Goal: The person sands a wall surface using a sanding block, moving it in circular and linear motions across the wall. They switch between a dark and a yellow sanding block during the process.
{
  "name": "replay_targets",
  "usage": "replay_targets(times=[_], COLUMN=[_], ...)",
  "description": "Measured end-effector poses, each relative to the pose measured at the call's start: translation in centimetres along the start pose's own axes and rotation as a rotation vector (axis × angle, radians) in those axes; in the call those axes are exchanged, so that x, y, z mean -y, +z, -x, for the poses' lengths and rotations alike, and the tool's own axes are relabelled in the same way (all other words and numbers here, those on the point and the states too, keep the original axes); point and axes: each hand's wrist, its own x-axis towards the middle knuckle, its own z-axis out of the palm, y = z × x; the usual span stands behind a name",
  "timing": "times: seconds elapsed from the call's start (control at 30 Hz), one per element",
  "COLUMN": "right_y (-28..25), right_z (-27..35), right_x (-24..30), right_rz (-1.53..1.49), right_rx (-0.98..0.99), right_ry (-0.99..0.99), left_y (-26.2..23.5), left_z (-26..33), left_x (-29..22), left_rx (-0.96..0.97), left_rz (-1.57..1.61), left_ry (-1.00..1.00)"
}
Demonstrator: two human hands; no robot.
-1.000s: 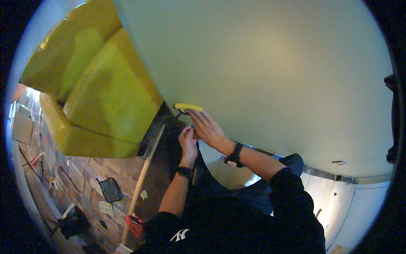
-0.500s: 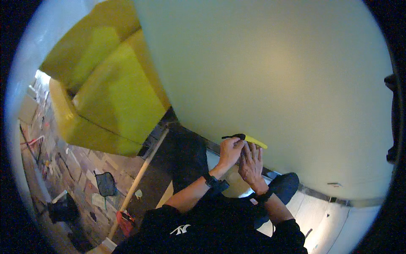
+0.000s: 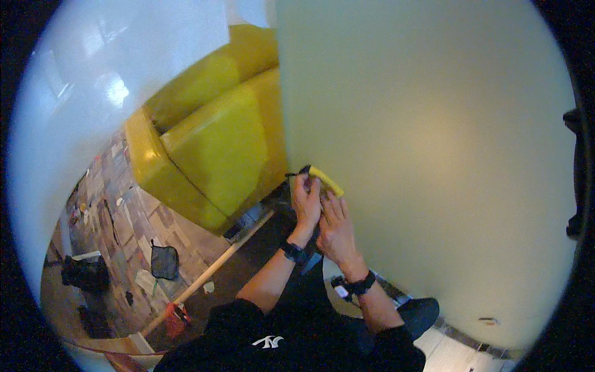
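My left hand [image 3: 305, 204] is closed around the black end of a yellow-and-black hand tool, held close to the pale green wall. The tool's long, narrow yellow part [image 3: 326, 180] slants down to the right; its exact kind is too blurred to tell. Beside it lies my right hand [image 3: 336, 229], fingers stretched out, the tips at the yellow part's lower edge. Both wrists wear dark bands. Whatever lies behind the fingers is hidden.
The pale green wall [image 3: 434, 136] rises in front of me. To the left stands a yellow padded seat [image 3: 217, 149]. A wooden strip [image 3: 214, 282] crosses the floor near a red item [image 3: 177, 319], a dark pouch [image 3: 164, 262] and a black bag [image 3: 85, 271].
Both hands and the yellow-and-black tool have moved left and up in the view, nearer the seat. My view has swung left, showing more of the glossy surface there.
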Motion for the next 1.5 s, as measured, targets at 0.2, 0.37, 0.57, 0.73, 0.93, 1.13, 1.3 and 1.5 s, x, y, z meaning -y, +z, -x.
replay_targets(times=[0.2, 0.37, 0.57, 0.73, 0.93, 1.13, 1.3, 1.5], right_y=[0.5, -1.1, -2.7, -4.3, -4.9, -3.9, -3.4, -4.9], right_z=[3.6, 4.4, 5.2, 4.1, 3.2, 4.2, 4.8, 6.4], right_x=[0.9, 1.5, 1.9, 2.7, 3.7, 3.3, 3.4, 3.8], right_rz=[-0.057, -0.089, -0.147, -0.169, -0.172, -0.239, -0.257, -0.222], right_rx=[-0.010, -0.072, -0.129, -0.183, -0.111, -0.078, -0.083, -0.072], right_ry=[0.147, 0.214, 0.233, 0.217, 0.223, 0.240, 0.256, 0.328], left_y=[2.0, 3.7, 2.1, 1.2, 0.7, 0.4, 1.1, 2.0], left_z=[2.4, 2.6, -1.9, -8.7, -10.2, -7.2, -1.2, 4.0], left_x=[6.6, 7.3, -1.5, -14.0, -20.7, -13.6, -5.0, -3.8], left_rx=[-0.095, -0.042, -0.054, -0.144, -0.204, -0.136, -0.036, 0.068], left_rz=[-0.367, -0.197, -0.226, -0.325, -0.408, -0.500, -0.492, -0.472], left_ry=[-0.041, 0.055, 0.461, 0.768, 0.863, 0.714, 0.630, 0.546])
